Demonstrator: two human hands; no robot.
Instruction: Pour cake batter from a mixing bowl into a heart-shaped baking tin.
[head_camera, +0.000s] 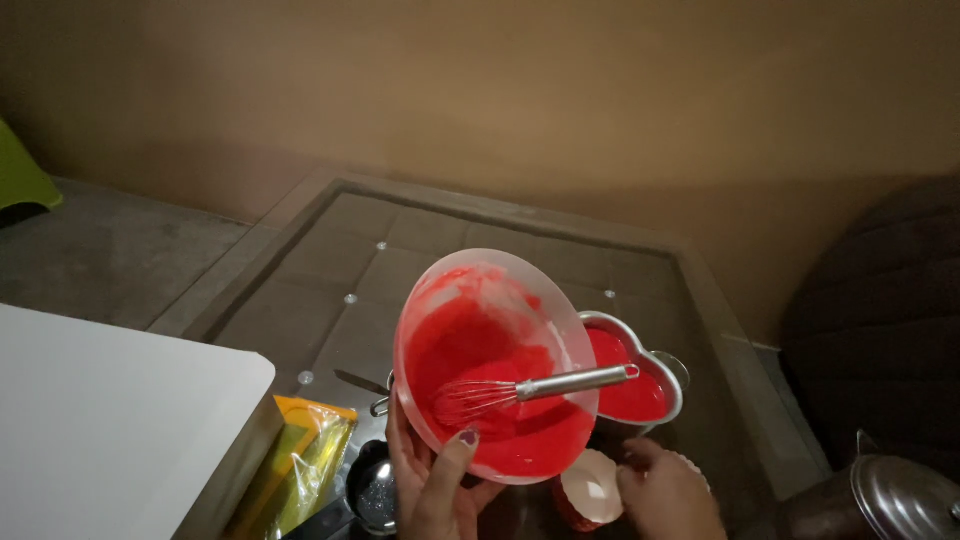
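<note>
Tilting batter bowl (495, 365), heart pan (640, 385) behind

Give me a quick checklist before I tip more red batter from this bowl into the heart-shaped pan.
1. Left hand grips the bowl rim, thumb inside: ok.
2. Bowl tilted toward the heart-shaped pan: ok.
3. Whisk lies loose in the batter and could slide out: not ok.
4. Pan already holds batter; room left: cannot tell.
5. Right hand at the small white cup, not steadying the pan: not ok.
</note>
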